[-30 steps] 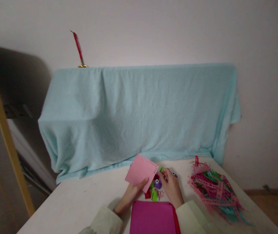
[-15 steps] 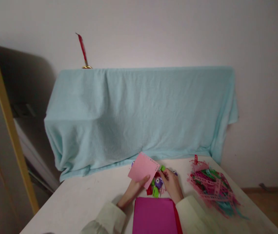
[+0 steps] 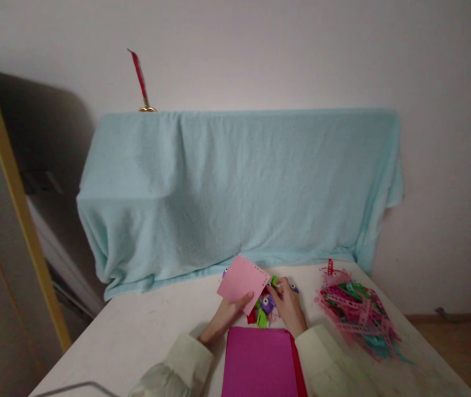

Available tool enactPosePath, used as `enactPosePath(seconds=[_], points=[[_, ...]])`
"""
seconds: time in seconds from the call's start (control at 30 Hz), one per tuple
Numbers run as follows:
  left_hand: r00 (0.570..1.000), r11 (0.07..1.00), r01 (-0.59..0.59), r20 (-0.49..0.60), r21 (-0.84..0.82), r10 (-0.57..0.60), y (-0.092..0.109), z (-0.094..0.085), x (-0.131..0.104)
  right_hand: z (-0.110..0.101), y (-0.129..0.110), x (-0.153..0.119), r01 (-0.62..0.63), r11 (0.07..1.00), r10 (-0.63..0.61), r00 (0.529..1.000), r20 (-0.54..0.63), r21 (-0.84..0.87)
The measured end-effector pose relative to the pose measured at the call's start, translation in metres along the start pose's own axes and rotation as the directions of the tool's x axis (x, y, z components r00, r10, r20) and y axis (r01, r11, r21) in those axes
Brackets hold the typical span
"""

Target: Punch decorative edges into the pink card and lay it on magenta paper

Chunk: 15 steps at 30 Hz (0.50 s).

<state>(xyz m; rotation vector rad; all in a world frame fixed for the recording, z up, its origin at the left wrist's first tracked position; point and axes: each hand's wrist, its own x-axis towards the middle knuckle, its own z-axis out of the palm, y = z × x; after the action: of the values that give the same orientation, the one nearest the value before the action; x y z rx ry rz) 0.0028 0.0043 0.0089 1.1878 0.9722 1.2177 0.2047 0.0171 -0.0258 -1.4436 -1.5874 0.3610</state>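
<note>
My left hand (image 3: 228, 318) grips a square of pink paper (image 3: 239, 284), its thumb on top near the lower corner. A row of small holes runs along the paper's upper right edge. At the paper's right corner is my right hand (image 3: 290, 306), its fingers pinched together; a small dark red item shows by the fingertips, too hidden to name. Between and behind the hands lie several small purple and green gadgets with round white spots, among them a purple one (image 3: 267, 304) and a green one (image 3: 262, 318).
A stack of magenta paper (image 3: 260, 361), with red sheets under it, lies close in front on the white table (image 3: 153, 342). To the right is a heap of punched paper strips (image 3: 357, 317) in pink, green and blue. A light blue cloth (image 3: 239, 182) hangs behind.
The whole view has shifted up slightly. Both hands stay near the same place, the pink paper still in the left and the right hand at its corner.
</note>
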Motion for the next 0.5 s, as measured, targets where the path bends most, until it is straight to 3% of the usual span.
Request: enactPosePath(seconds=[0.23, 0.4, 0.5], points=[[0.999, 1.000, -0.010, 0.053, -0.024, 0.011, 0.000, 0.001, -0.001, 0.000, 0.001, 0.000, 0.011, 1.000, -0.012, 1.000, 0.015, 0.025], [0.999, 1.000, 0.012, 0.049, -0.018, -0.011, -0.002, 0.001, 0.000, -0.002, -0.006, 0.000, 0.048, 0.999, -0.048, 0.998, -0.039, 0.009], [1.000, 1.000, -0.003, 0.011, 0.005, 0.003, -0.006, -0.001, 0.002, -0.014, -0.013, 0.005, 0.054, 0.999, -0.053, 0.991, -0.122, 0.008]])
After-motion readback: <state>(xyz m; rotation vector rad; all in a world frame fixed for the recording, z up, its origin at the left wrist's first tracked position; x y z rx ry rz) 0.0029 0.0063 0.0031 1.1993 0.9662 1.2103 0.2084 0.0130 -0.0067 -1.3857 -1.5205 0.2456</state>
